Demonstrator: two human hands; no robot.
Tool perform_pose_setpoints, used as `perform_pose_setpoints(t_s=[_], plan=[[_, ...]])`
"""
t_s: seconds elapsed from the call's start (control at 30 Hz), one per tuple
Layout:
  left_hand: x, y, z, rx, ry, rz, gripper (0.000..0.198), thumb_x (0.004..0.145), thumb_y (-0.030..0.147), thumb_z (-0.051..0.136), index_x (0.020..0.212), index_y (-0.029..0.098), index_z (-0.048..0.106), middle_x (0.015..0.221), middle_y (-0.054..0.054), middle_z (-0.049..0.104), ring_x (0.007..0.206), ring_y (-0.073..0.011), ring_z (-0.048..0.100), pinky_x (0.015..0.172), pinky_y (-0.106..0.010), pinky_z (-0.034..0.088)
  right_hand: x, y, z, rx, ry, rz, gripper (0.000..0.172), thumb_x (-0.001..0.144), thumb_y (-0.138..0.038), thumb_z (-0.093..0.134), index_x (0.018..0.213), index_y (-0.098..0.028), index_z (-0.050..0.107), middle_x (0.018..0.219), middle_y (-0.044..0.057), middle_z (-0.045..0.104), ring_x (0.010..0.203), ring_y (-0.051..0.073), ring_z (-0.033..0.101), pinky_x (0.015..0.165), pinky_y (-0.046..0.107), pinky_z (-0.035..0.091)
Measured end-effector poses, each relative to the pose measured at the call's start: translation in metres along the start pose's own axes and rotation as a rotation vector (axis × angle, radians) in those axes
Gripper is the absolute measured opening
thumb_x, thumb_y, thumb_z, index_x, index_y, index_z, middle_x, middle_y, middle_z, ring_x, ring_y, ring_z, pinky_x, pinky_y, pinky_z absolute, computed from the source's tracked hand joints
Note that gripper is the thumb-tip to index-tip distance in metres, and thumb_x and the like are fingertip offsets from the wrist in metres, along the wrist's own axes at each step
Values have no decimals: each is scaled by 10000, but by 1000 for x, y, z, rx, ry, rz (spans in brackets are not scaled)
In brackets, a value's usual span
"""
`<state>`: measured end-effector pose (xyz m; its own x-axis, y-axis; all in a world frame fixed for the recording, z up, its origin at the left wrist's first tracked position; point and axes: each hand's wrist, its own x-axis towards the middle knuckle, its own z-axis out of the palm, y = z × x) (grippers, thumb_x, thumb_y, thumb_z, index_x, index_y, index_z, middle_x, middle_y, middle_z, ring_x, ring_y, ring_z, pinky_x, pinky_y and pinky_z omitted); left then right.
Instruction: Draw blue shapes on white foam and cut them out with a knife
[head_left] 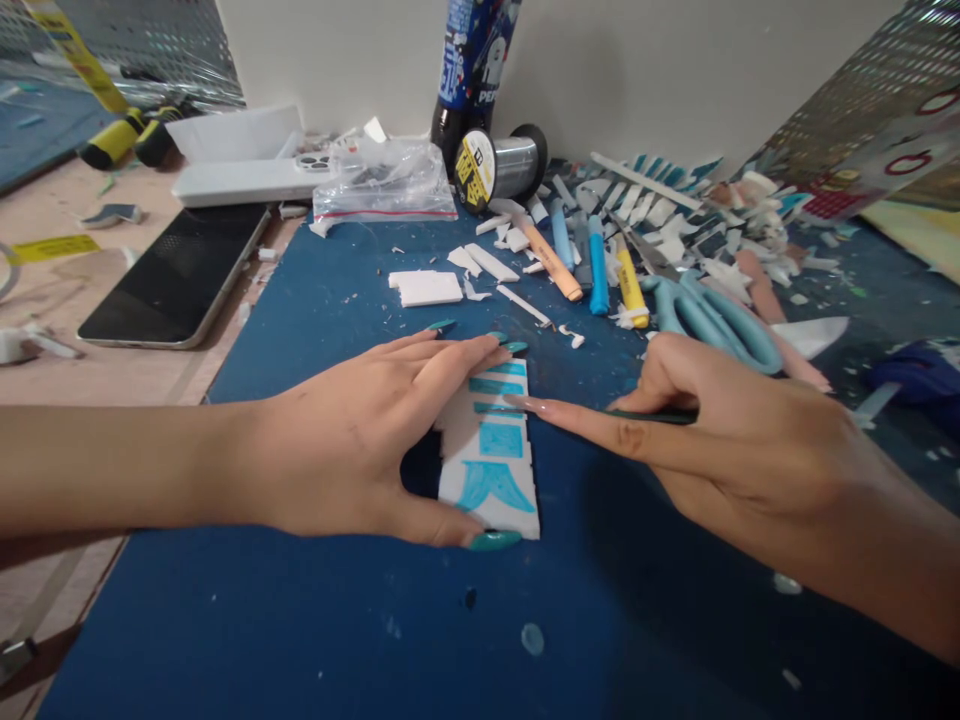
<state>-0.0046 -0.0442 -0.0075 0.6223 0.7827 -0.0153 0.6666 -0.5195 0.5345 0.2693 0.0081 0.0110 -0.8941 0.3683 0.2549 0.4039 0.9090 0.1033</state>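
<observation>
A white foam piece (491, 455) with light-blue painted shapes lies on the dark blue mat (315, 560). My left hand (360, 440) lies flat on its left side, fingers stretched out and thumb along its near edge, holding it down. My right hand (720, 440) grips a thin dark-handled cutting tool (652, 415), index finger extended along it, its tip reaching the foam piece's right edge near the upper blue bars.
Behind lie light-blue scissors (712, 315), several marker pens (596, 265), foam scraps (426, 287), a wire spool (499, 165), a dark bottle (472, 70) and a plastic bag (382, 185). A black phone (176, 275) and a white phone (240, 180) lie left on the wooden tabletop.
</observation>
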Motion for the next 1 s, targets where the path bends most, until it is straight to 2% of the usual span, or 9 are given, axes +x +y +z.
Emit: perform_pose_setpoints(t_s=[0.33,0.47,0.7,0.87,1.0], plan=[[-1,-2,2,-14,47,32,1071,792,717,587,1533,72,161,1568,-213,335,1440,-407,345,1176,-555,314,-3,0,7,5,33,1,642,925,-51,352,1394,-478,449,823,-2,375,528,100,392,414,208,244],[-1,0,1,-11,17,14,1088,789,709,602,1541,74,138,1578,-209,316,1450,-410,321,1170,-549,328,-2,-3,10,-7,24,12,630,928,-67,353,1395,-481,440,839,2,380,541,104,418,431,205,277],[0,1,-1,14,9,7,1054,795,724,583,1533,102,160,1576,-203,324,1458,-402,309,1165,-555,333,-1,-5,9,-63,56,-34,564,971,-108,260,1387,-432,461,830,0,366,479,92,331,438,194,273],[-1,-3,0,-8,48,47,1029,770,761,569,1524,167,199,1561,-182,367,1425,-410,372,1149,-574,358,-1,-7,6,-50,34,-21,596,899,-53,325,1339,-405,520,820,-5,368,480,89,312,446,199,260],[-2,-3,1,-1,59,48,998,770,748,583,1523,208,211,1562,-156,375,1424,-406,375,1147,-572,367,0,-7,4,-63,31,-39,605,873,-30,327,1324,-375,540,798,-6,322,469,101,216,421,204,195]])
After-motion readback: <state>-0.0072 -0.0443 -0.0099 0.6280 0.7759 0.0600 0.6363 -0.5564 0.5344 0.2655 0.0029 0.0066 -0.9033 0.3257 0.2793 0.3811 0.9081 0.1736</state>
